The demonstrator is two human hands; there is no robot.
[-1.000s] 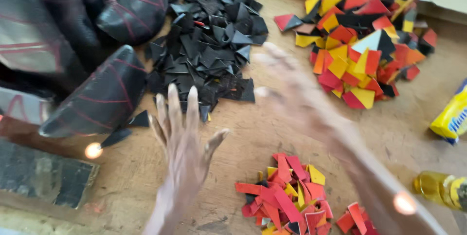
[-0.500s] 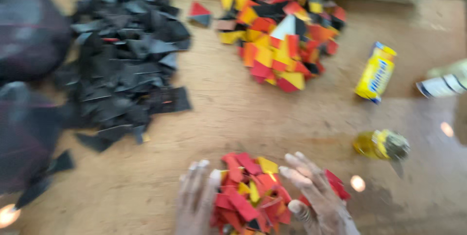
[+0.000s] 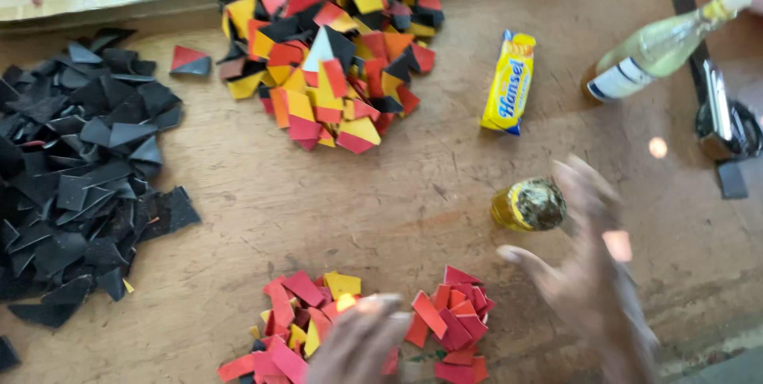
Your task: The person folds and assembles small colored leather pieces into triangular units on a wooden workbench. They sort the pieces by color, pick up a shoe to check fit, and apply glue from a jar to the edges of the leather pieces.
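A bare wooden tabletop (image 3: 238, 209), scuffed and brown, fills the view. The biggest thing on it is the heap of black cut pieces (image 3: 75, 169) along the left side, flat angular scraps lying loosely over one another. Next in bulk is the mixed pile of red, orange, yellow and black pieces (image 3: 326, 50) at the top centre. Nearer the bottom edge sits the small pile of red and yellow pieces (image 3: 294, 320), split into two clumps.

The right hand (image 3: 592, 273) is blurred, fingers spread and gripping nothing, just beside the small open jar of yellow stuff (image 3: 528, 205). The left hand (image 3: 362, 344) rests at the small pile, its fingertips touching the red scraps; whether the fingers are curled around any piece I cannot tell, as it is blurred.

A clear bottle with a yellow cap (image 3: 660, 46) lies tilted at the upper right, and a yellow snack packet (image 3: 509, 82) lies between it and the mixed pile.

The scraps look light, thin and fairly stiff, likely to slide on the wood; each is probably best pinched at an edge or corner, or scooped together with cupped fingers.
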